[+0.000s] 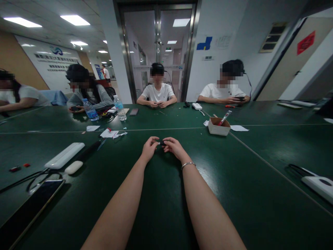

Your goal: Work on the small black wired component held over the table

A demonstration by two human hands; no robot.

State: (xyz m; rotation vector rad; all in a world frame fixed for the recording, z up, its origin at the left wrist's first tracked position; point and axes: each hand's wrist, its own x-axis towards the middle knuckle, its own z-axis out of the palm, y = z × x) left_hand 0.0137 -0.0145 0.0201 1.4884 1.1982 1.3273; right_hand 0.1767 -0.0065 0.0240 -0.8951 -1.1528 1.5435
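Observation:
Out in front of me, just above the green table (161, 208), both hands meet around a small black piece with a silvery end (161, 142), which looks like a USB stick. My left hand (149, 149) pinches the silvery end between thumb and fingers. The black end is gripped by my right hand (175, 147), its fingertips curled around it; a metal bangle (188, 164) circles that wrist. Fingers cover part of the piece, so its full shape is hidden.
To the left lie a phone (33, 205), a white power bank (65, 155), a white rounded case (74, 167) and cables. A small box (219, 129) stands ahead right; water bottles (119, 108) stand ahead left. A white device (318, 185) lies far right. Several people sit around the table.

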